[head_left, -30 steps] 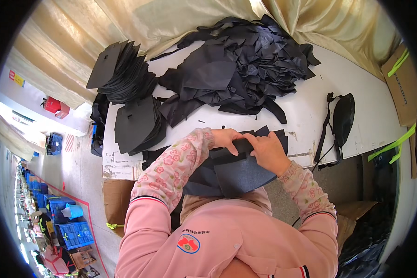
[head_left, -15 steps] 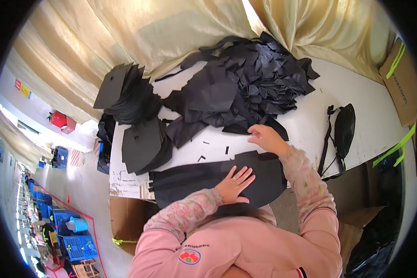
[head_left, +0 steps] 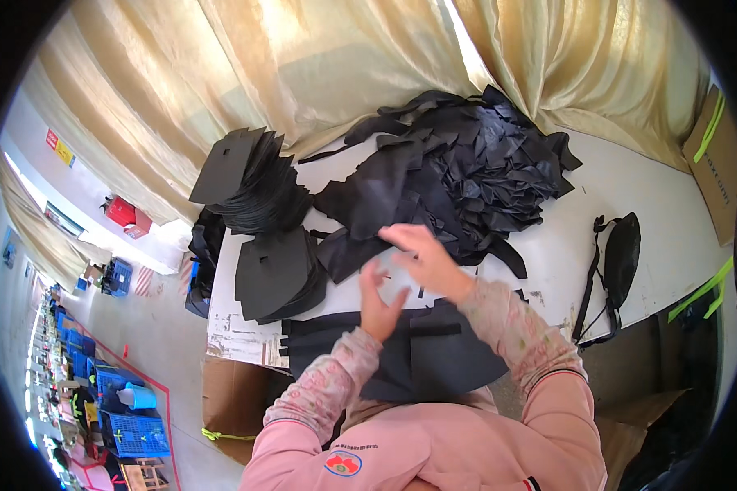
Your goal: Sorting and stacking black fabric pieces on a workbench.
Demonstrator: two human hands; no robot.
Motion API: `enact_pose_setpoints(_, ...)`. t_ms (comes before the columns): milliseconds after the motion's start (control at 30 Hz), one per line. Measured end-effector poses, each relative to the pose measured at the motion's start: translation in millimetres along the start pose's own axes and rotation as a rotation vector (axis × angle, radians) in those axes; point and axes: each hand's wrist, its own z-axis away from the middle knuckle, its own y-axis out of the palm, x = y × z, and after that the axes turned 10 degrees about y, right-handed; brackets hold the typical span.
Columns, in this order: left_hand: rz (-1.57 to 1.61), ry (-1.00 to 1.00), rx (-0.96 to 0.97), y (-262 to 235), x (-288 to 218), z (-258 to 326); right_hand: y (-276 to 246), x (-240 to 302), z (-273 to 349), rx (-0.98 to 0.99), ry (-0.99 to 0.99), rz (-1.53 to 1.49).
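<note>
A large black fabric piece (head_left: 458,352) lies flat along the table's near edge, with a short black strip across it. My left hand (head_left: 378,304) is raised over its far edge, holding nothing, thumb and fingers apart. Beside it my right hand (head_left: 426,260) reaches left in front of the heap, slightly blurred, its fingers apart and nothing visible in them. Beyond my hands is a big heap of black fabric pieces (head_left: 487,159). To the left stand a tall stack of black panels (head_left: 258,192) and a lower stack of similar panels (head_left: 277,274).
A black pouch with straps (head_left: 621,260) lies at the right of the white table (head_left: 540,245). Beige curtains (head_left: 327,57) hang behind. A cardboard box (head_left: 712,172) stands far right, another box (head_left: 233,397) below the left edge. Blue crates (head_left: 135,434) stand on the floor at left.
My left hand has lifted off the black fabric piece and moved up and left. My right hand has swung left toward the left hand. The view has shifted slightly.
</note>
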Motion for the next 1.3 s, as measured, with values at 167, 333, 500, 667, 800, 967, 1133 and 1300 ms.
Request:
enact_pose_setpoints(167, 0.777, 0.057, -0.182, 2, 29, -42, -5, 112, 29, 0.101, -0.410, 0.276)
enact_pose_setpoints(333, 0.198, 0.513, -0.187, -20, -64, -108, -58, 160, 19, -0.012, -0.640, 0.509)
enact_pose_setpoints(500, 0.501, 0.175, 0.096, -50, -60, -90, -108, 170, 12, -0.299, -0.716, 0.691)
enact_pose_setpoints(667, 0.984, 0.054, 0.040, -74, -42, -85, -134, 165, 15, -0.351, -0.662, 0.730)
enact_pose_setpoints(800, 1.374, -0.063, -0.002, -77, -19, -82, -144, 170, 24, -0.352, -0.608, 0.804)
enact_pose_setpoints(967, -0.007, 0.265, 0.348, -47, -44, -86, -128, 186, 30, -0.222, -0.461, 0.674)
enact_pose_setpoints(1133, 0.106, 0.422, 0.438, -8, -74, -61, -99, 177, 48, 0.015, -0.203, 0.428)
enact_pose_setpoints(1300, 0.501, 0.166, 0.048, 7, -49, -46, -93, 185, 62, 0.187, -0.085, 0.399)
